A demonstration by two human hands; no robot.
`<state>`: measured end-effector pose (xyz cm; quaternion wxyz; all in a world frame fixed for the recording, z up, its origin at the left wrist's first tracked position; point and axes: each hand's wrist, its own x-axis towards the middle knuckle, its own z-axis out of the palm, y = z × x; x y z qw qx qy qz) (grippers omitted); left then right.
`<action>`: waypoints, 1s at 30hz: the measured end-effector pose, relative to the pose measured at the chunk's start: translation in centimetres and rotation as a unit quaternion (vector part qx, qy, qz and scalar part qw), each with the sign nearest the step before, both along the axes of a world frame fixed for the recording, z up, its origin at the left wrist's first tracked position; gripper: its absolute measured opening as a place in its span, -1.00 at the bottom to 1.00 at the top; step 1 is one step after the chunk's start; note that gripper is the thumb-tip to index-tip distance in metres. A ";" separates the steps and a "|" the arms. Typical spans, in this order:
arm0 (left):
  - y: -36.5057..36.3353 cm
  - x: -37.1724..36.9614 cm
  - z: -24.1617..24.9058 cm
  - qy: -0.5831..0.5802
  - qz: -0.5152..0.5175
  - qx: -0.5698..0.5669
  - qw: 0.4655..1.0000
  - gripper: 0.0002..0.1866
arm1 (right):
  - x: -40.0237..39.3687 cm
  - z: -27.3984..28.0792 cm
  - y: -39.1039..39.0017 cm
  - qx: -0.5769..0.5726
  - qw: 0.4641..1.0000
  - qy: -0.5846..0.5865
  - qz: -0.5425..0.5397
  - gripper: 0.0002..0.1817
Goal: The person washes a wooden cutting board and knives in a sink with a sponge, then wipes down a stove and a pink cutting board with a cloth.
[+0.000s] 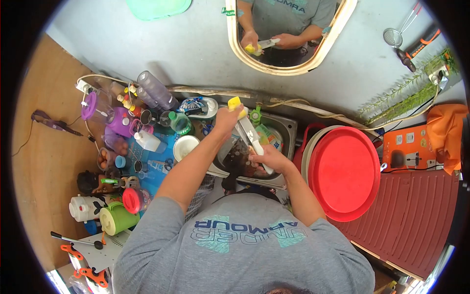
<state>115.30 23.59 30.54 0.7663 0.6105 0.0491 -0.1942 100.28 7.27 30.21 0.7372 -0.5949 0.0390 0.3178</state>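
My left hand (227, 122) is closed around a yellow sponge (235, 103), close to the upper end of a long knife (251, 134). White suds appear to lie along the blade. My right hand (272, 159) grips the knife's white handle (268, 169). Both hands are above a metal sink (289, 142), where dark water and a colourful plastic packet (270, 138) show beneath the knife. A green tap handle (255, 115) stands at the back of the sink. In the wall mirror (289, 63) the same sponge and knife are reflected.
Left of the sink are a white bowl (186, 147), a green bottle (180, 123), a purple blender (119, 121) and a lime-green pitcher (117, 218). A large red round tray (344, 174) stands close on the right, beside a dark red slatted surface (406, 215).
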 end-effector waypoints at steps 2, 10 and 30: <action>-0.5 0.5 -0.4 -0.024 0.026 0.004 0.999 -0.70 | 0.6 0.0 0.1 -0.008 0.999 -0.028 -0.014 -0.87; 3.9 3.8 -2.3 -0.097 0.072 0.084 0.989 -0.76 | 0.7 5.3 -3.5 -0.111 0.990 -0.012 0.090 -0.82; 0.7 -2.6 1.9 -0.011 0.121 -0.110 0.986 -0.71 | 4.1 3.8 3.4 -0.070 0.995 -0.066 0.028 -0.85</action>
